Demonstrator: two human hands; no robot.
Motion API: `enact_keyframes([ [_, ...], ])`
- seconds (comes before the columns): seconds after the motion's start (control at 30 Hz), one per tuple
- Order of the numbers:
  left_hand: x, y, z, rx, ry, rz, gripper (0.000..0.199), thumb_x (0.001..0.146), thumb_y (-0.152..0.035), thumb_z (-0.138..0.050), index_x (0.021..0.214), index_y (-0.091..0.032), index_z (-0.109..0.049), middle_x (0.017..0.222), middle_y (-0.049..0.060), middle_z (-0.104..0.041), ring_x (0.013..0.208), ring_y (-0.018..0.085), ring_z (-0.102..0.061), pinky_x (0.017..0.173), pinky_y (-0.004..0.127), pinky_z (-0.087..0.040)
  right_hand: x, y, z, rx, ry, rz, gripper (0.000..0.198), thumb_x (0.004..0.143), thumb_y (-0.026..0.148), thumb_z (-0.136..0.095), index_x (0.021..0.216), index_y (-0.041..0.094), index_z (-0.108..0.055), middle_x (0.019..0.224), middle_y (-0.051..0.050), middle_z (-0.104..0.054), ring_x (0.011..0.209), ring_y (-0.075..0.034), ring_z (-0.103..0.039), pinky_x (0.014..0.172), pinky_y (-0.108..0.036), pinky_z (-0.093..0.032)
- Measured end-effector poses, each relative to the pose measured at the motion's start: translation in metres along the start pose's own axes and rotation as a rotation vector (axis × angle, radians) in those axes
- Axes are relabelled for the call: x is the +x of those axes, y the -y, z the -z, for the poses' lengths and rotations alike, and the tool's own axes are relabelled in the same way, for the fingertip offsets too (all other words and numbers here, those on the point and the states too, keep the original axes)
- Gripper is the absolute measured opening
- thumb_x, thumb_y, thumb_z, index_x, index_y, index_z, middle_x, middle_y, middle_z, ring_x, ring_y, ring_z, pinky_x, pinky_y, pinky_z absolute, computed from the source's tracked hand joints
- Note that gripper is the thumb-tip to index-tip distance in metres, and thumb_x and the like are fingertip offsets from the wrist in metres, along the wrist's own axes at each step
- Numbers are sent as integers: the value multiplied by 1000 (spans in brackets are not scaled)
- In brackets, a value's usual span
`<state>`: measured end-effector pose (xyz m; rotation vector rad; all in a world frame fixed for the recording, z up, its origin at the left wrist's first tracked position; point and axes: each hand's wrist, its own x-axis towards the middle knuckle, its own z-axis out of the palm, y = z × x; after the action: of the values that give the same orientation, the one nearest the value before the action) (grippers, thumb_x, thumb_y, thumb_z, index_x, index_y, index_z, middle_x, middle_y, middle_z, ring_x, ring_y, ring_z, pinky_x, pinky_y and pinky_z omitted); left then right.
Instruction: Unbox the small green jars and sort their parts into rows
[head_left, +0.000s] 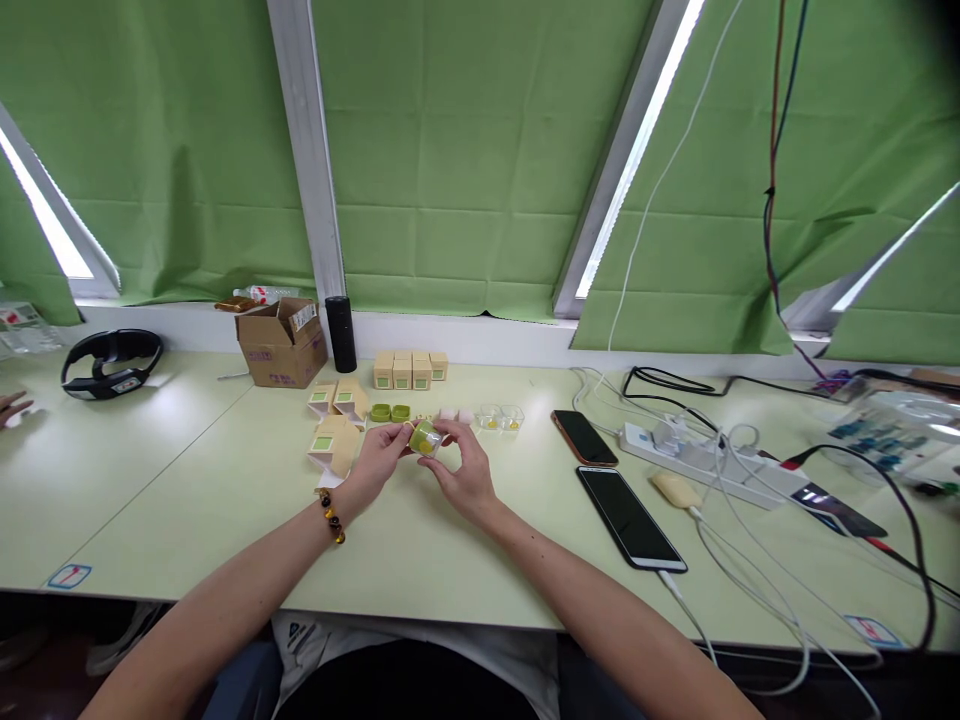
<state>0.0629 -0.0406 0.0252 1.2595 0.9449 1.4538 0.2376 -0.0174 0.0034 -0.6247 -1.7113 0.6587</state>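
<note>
Above the table, both my hands grip a small transparent jar [425, 439] with a green part on its left side and something yellow inside. My left hand [379, 455] pinches the green side, and the fingers and thumb of my right hand [466, 474] close round the transparent side. Just beyond lie two green lids [391, 412], some pale pink pieces [455, 415] and two transparent cups [501, 417] with yellow bits in them. Left of my left hand are open small cardboard boxes [335, 442] with green labels.
Several closed small boxes [403, 371] stand at the back, near a black cylinder [340, 335] and a brown carton [282, 343]. On the right are two phones [631, 518], a power strip [697, 462] and tangled cables. A black headset [112, 364] and another person's hand [11, 407] are far left.
</note>
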Motion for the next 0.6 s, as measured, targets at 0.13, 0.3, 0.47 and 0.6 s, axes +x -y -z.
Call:
enact_keyframes([
  [0.13,6,3,7,-55,-125,-8,48,83,-62,-77,92,-15,-75,103,10,-76,94,23,-71,87,43,-63,0,2,1,26,-14,-17,45,86,35,-80,126,31,-62,133,-11,-65,122,-31,-59,106,-54,-52],
  [0.3,14,4,20,-232,-193,21,35,87,-48,-76,97,-15,-73,113,12,-74,100,24,-73,91,48,-64,2,8,6,195,-44,-39,44,88,29,-78,128,29,-59,133,-10,-64,127,-28,-60,118,-53,-46],
  [0.47,14,8,19,-218,-184,76,30,90,-43,-74,95,-14,-73,108,12,-75,93,21,-73,89,45,-65,3,15,5,354,-81,-58,53,86,26,-79,132,29,-52,135,-11,-61,127,-28,-62,118,-53,-46],
  [0.6,12,9,15,-180,-170,88,32,90,-44,-74,94,-13,-73,106,13,-75,95,22,-72,90,46,-65,2,21,4,328,-60,-7,53,88,22,-76,134,29,-51,135,-11,-60,127,-28,-61,118,-53,-46],
])
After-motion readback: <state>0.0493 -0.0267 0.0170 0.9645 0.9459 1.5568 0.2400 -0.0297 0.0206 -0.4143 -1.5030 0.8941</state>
